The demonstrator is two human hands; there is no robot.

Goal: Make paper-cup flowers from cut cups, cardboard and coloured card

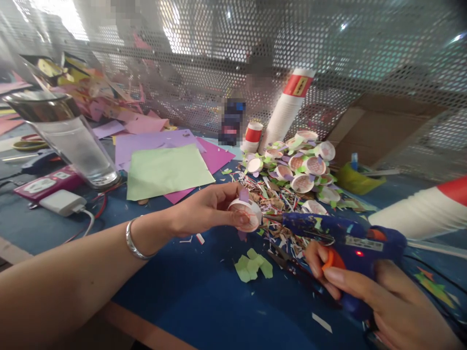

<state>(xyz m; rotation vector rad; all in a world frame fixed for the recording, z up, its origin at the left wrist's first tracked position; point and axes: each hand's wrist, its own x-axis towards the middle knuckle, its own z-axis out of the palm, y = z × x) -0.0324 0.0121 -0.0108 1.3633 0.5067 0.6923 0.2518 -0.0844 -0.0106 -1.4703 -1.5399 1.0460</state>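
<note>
My left hand [215, 206] pinches a small round paper-cup base [251, 214], with purple paper tabs at its top and bottom edge. Wrapped round a blue hot glue gun [383, 248] is my right hand [379, 291], fingers at the orange trigger [332, 261]. The gun's nozzle tip meets or nearly meets the right edge of the cup base; exact contact cannot be made out. Below lie several green paper pieces [253, 265]. Dark scissors [292, 267] lie partly hidden behind my right hand.
Finished-looking cup bases with paper tabs [302, 182] are heaped over paper scraps [270, 194]. Stacked paper cups [286, 109] lean on the perforated metal screen [204, 73]. Left are green paper sheets [170, 170], a water glass [75, 141] and a power strip [47, 183]. Another cup stack [419, 211] lies right.
</note>
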